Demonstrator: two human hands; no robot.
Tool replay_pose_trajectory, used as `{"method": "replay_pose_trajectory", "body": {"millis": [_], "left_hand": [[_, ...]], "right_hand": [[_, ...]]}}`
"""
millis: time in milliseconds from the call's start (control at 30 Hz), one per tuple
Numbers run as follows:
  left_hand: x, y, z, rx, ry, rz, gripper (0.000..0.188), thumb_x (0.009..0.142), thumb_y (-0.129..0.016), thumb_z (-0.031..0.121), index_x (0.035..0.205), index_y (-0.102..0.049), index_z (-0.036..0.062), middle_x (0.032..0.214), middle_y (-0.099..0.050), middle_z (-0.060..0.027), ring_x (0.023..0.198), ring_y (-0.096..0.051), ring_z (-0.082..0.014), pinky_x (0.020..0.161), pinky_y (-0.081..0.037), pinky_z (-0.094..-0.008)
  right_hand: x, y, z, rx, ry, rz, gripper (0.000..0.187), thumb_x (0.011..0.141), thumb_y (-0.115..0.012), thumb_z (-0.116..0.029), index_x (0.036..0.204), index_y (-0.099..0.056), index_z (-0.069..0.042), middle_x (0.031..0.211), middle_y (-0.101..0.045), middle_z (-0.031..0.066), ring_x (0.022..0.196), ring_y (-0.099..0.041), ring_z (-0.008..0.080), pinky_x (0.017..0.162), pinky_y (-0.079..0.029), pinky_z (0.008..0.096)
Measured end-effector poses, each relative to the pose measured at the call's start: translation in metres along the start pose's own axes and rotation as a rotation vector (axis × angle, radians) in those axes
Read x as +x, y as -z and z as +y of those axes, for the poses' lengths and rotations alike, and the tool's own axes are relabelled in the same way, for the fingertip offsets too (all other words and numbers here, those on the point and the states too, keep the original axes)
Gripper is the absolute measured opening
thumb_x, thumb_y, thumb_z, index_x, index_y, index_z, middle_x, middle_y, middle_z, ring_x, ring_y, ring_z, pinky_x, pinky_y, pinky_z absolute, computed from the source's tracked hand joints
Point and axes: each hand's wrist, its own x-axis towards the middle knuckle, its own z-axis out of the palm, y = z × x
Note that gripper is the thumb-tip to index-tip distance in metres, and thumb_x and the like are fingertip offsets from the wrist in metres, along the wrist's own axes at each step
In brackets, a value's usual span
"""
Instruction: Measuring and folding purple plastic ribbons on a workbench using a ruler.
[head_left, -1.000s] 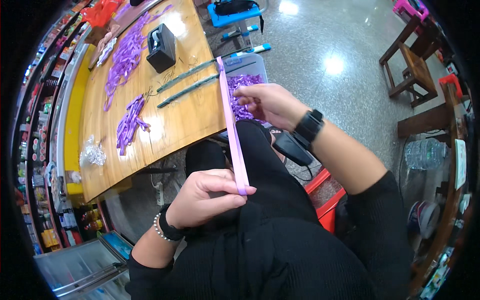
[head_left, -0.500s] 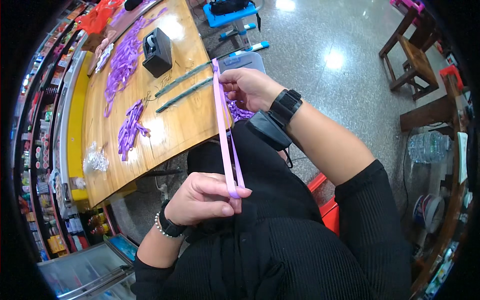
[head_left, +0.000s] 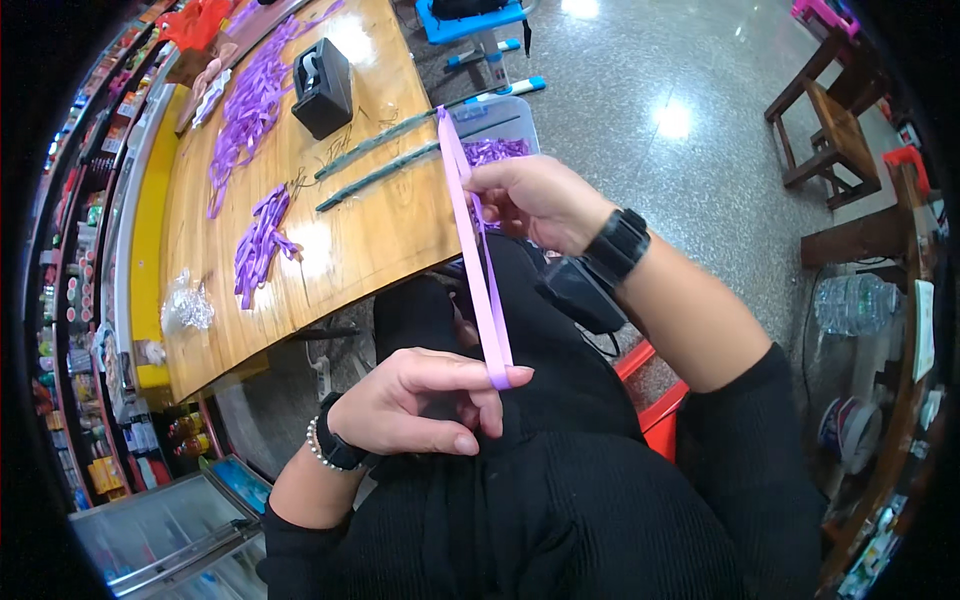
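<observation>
Lilac ribbon, pulled into a long, narrow loop, and it runs right between the two hands! Its near end wraps the extended index finger of the left hand, which is unclenched, thumb well apart from that finger. Its far end meets the tip of one dark green stick, ahead of both hands. Up at the ribbon's side comes the right hand, fingers curled, thumb tip against the strip; whether it pinches a strand, one cannot tell. Ahead of the left hand spreads the wooden table, bearing a small purple bunch, a bigger purple heap farther off and a black tape dispenser beyond the sticks. Just beyond the right hand, a clear tub holds more purple strips!
</observation>
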Motion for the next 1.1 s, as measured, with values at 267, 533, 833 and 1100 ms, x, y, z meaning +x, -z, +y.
{"method": "replay_pose_trajectory", "body": {"millis": [267, 533, 833, 1100], "left_hand": [[0.002, -0.001, -0.005, 0.010, 0.079, -0.035, 0.068, 0.077, -0.079, 0.016, 0.136, -0.049, -0.0024, 0.091, -0.068, -0.0110, 0.083, -0.064, -0.0161, 0.073, -0.048, -0.0270], [-0.001, -0.002, -0.011, -0.083, 0.118, -0.050, 0.081, 0.078, -0.078, 0.011, 0.145, -0.035, -0.0017, 0.094, -0.067, -0.0098, 0.087, -0.062, -0.0135, 0.076, -0.047, -0.0243], [-0.005, -0.004, -0.017, -0.151, 0.163, -0.032, 0.091, 0.078, -0.078, 0.008, 0.150, -0.022, 0.0007, 0.096, -0.065, -0.0105, 0.086, -0.060, -0.0120, 0.081, -0.048, -0.0244], [-0.005, -0.003, -0.020, -0.238, 0.153, -0.002, 0.093, 0.078, -0.076, 0.005, 0.151, -0.020, 0.0014, 0.096, -0.065, -0.0106, 0.086, -0.060, -0.0122, 0.079, -0.047, -0.0230]], "right_hand": [[-0.030, 0.011, 0.034, -0.135, 0.204, -0.029, 0.008, 0.085, -0.068, -0.009, 0.089, -0.062, -0.006, 0.080, -0.067, 0.0020, 0.064, -0.054, 0.0050, 0.061, -0.042, 0.0189], [-0.043, 0.016, 0.056, -0.406, 0.543, 0.061, 0.013, 0.084, -0.068, -0.003, 0.092, -0.057, -0.002, 0.081, -0.065, 0.0027, 0.073, -0.060, 0.0071, 0.066, -0.048, 0.0230], [-0.058, 0.015, 0.052, -0.804, 0.544, 0.029, 0.011, 0.083, -0.067, -0.008, 0.086, -0.069, 0.003, 0.071, -0.067, 0.0065, 0.067, -0.061, 0.0088, 0.063, -0.050, 0.0257], [-0.081, 0.025, 0.068, -0.872, 0.785, -0.099, 0.016, 0.086, -0.060, -0.011, 0.083, -0.070, 0.001, 0.070, -0.064, 0.0161, 0.063, -0.063, 0.0237, 0.058, -0.045, 0.0344]]}}
